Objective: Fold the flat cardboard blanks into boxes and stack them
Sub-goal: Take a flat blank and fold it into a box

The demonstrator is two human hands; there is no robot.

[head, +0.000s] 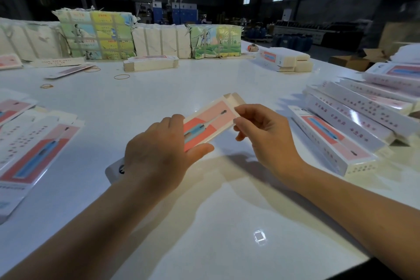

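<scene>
A long pink and white box with a toothbrush picture hovers over the middle of the white table. My left hand grips its near half, thumb under the lower edge. My right hand pinches the side edge near the far end, where the brown end flaps stand open. Flat blanks lie fanned out at the left. Folded boxes lie stacked in rows at the right.
Bundles of wrapped cardboard line the far edge of the table. A tied stack of blanks and more folded boxes sit beyond the middle. Rubber bands lie scattered at the far left.
</scene>
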